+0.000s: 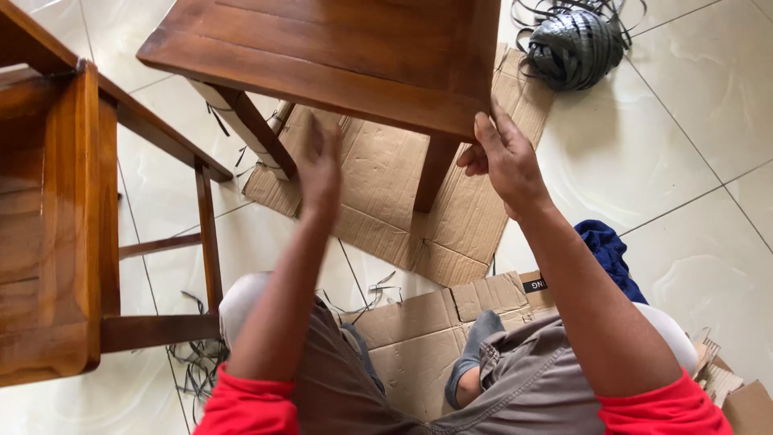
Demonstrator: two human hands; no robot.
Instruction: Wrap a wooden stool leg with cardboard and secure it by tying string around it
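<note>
A dark brown wooden stool or small table (346, 48) stands in front of me on flattened cardboard (386, 193). My right hand (503, 157) grips the near right corner of its top, fingers curled over the edge. My left hand (318, 165) is raised with fingers apart, below the near edge of the top and beside its left leg (250, 129); whether it touches the wood I cannot tell. Both arms wear red sleeves.
A second wooden chair (64, 225) stands close at the left. A bundle of black plastic strapping (573, 44) lies at the top right on white floor tiles. More cardboard (435, 330), a blue cloth (605, 250) and loose strap pieces (193, 362) lie near my knees.
</note>
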